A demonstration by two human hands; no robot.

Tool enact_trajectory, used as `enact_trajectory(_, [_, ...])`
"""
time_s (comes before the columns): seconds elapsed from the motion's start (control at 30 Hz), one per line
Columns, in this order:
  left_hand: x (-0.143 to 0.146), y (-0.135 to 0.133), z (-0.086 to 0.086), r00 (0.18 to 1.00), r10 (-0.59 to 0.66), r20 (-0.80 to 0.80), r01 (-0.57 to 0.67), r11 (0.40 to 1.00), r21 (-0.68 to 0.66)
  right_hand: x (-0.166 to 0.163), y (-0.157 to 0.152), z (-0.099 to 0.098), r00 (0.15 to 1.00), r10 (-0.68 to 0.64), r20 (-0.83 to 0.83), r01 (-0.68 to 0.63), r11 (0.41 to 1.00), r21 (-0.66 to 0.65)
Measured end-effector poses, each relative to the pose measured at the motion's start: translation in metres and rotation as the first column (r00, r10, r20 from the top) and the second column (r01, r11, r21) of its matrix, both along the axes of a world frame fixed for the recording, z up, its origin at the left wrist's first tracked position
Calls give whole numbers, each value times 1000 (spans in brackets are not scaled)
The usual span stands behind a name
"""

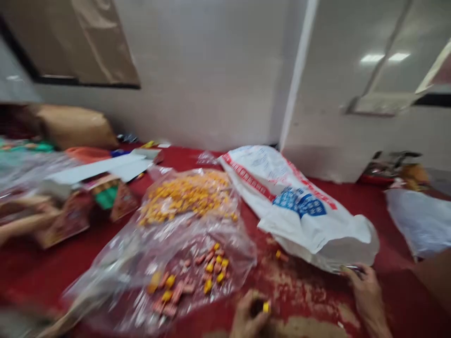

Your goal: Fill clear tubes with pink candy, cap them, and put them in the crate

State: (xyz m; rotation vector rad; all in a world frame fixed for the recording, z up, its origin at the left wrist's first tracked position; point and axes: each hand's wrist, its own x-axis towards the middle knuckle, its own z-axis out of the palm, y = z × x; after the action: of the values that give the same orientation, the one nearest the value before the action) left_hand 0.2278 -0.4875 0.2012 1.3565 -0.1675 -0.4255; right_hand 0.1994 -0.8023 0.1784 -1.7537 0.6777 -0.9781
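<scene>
My left hand [248, 315] is near the bottom edge, its fingers curled around a small yellow-ended piece [266, 307]; the rest of the piece is hidden. To the right, my right hand [366, 293] is closed at the open mouth of a white woven sack [303, 225] with red and blue print. A small, shiny dark thing shows at its fingertips, too blurred to name. Left of my hands lies a clear plastic bag [141, 263]. Many yellow pieces [186, 195] fill its far part, and loose pink and yellow pieces [214, 265] lie nearer.
All this lies on a worn red tabletop [299, 281] against a pale wall [211, 70]. At the left, a co-worker's blurred arm [24, 223] reaches in beside open printed boxes [70, 216]. A brown bag [75, 126] stands behind, and another whitish bag [423, 220] lies far right.
</scene>
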Motion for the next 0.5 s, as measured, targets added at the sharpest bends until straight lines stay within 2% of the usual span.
enact_trajectory(0.03, [-4, 2, -5, 999, -3, -52, 3, 1000, 2, -12, 12, -3, 997, 59, 50, -67, 983, 170])
enact_trajectory(0.07, [-6, 3, -6, 996, 28, -84, -31, 999, -44, -23, 26, -2, 986, 103, 129, -141, 928, 345])
enact_trajectory(0.1, [-6, 4, -6, 990, 47, -133, -59, 994, -87, -31, 42, 1, 971, 145, 190, -215, 875, 434])
enact_trajectory(0.2, [1, 5, -2, 970, 83, -228, -133, 968, -213, -38, 89, 5, 946, 236, 222, -322, 758, 567])
enact_trajectory(0.27, [5, 6, -1, 963, 132, -237, -186, 957, -225, -36, 111, 0, 940, 288, 185, -338, 701, 628])
enact_trajectory(0.33, [5, 8, -4, 960, 171, -222, -215, 957, -192, -34, 123, -9, 937, 311, 157, -336, 681, 651])
enact_trajectory(0.4, [2, 10, -9, 964, 198, -175, -222, 966, -131, -32, 128, -19, 938, 312, 152, -334, 691, 642])
enact_trajectory(0.5, [-3, 12, -18, 969, 238, 60, -243, 966, 92, -29, 127, -27, 944, 288, 157, -322, 720, 615])
